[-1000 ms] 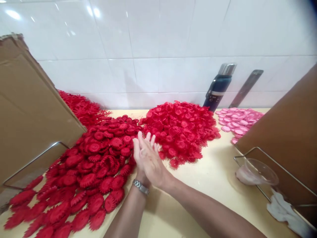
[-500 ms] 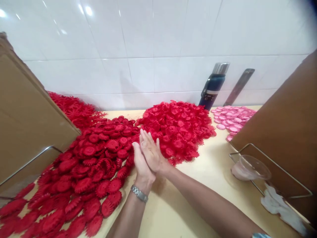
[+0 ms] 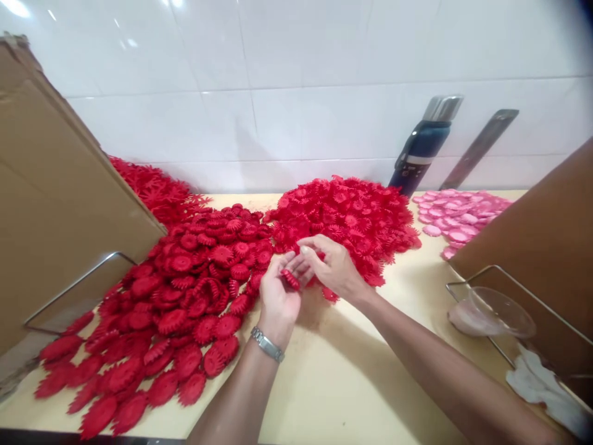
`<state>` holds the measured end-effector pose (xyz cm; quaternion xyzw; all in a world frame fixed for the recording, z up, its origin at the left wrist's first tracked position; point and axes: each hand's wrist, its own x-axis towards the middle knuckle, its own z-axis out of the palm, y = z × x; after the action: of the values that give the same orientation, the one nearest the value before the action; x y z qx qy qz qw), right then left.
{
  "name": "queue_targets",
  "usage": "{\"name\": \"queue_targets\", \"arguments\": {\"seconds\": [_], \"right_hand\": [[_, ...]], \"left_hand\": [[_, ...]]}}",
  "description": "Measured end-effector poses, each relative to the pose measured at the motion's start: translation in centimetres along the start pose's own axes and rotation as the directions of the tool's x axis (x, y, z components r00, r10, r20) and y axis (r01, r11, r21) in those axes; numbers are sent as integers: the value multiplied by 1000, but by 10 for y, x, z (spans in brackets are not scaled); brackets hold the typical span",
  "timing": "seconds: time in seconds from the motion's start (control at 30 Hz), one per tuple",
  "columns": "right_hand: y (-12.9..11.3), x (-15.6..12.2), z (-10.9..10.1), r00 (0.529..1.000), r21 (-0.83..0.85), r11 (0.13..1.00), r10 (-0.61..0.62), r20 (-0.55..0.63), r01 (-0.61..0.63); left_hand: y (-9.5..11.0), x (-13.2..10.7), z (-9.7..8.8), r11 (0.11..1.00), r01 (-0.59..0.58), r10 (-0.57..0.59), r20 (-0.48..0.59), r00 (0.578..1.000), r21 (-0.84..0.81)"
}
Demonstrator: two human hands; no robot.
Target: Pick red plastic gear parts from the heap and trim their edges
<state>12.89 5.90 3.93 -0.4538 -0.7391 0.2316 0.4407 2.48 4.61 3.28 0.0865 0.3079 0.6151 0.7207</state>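
Note:
My left hand [image 3: 280, 296] is turned palm up with its fingers slightly curled. A small red scalloped flower piece [image 3: 290, 280] rests in it, near the base of the fingers. Just to the right and above is my right hand [image 3: 334, 267], its thumb and fingertips brought together at the left fingertips. Whether anything is between them is hidden. Behind both hands rises a heap of loose red frilly petal pieces [image 3: 347, 216]. To their left spreads a pile of thicker red scalloped discs [image 3: 185, 309].
Cardboard panels [image 3: 69, 204] with wire stands flank the table [image 3: 333, 395]. At the back stand a dark blue flask [image 3: 424, 145] and a metal strip [image 3: 482, 148]. Pink discs [image 3: 458, 213], a clear plastic cup [image 3: 491, 312] and a crumpled tissue [image 3: 542, 383] lie on the right.
My palms were pressed together; now they have parted. The left hand has opened upward, showing the red flower piece, and the right has moved to the right. The view has shifted slightly.

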Motion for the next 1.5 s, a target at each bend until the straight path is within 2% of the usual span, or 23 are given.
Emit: {"name": "queue_targets", "arguments": {"seconds": [0.1,0.17,0.27,0.37,0.47,0.53,0.63,0.7,0.73,0.83,0.97,1.1,1.27,1.5], "right_hand": [[-5,-14,-3,991,-96,989,-106,78,114],[-7,-21,-1,983,-104,985,-120,137,135],[-5,-27,-1,987,9,1000,-21,160,20],[-1,-29,-7,959,158,980,76,275,-123],[3,-32,-13,892,193,952,134,431,-236],[3,-34,-16,864,151,954,160,478,-260],[0,-37,-20,882,-104,980,200,426,-172],[-2,-39,-22,912,-283,952,212,352,-112],[-2,-40,-24,925,-320,942,206,318,-100],[-1,-42,-27,946,-234,966,177,273,-113],[2,-46,-25,938,-83,987,158,308,-139],[6,-50,-16,940,-94,989,139,310,-115],[7,-53,-11,953,-66,990,140,270,-126],[7,-49,-19,976,-12,984,178,129,-178]], "left_hand": [[3,-7,0,999,-46,47,-22,999,22],[3,-12,-3,997,-66,66,9,998,39],[0,-20,-11,996,-43,34,125,992,73],[-2,-27,-21,986,-16,-19,207,978,164],[-4,-32,-27,949,-44,-19,193,981,314],[-6,-34,-29,915,-36,-30,156,987,403],[-9,-36,-32,872,-31,-8,77,997,488],[-10,-35,-33,851,-38,22,36,999,524],[-11,-34,-33,843,-40,30,28,999,536],[-10,-32,-33,843,-49,29,45,999,536],[-7,-30,-34,877,-41,28,35,999,480],[-8,-30,-38,876,-59,29,69,997,479],[-12,-33,-39,862,23,-86,102,991,507],[-12,-34,-38,833,-5,-53,89,995,553]]}}
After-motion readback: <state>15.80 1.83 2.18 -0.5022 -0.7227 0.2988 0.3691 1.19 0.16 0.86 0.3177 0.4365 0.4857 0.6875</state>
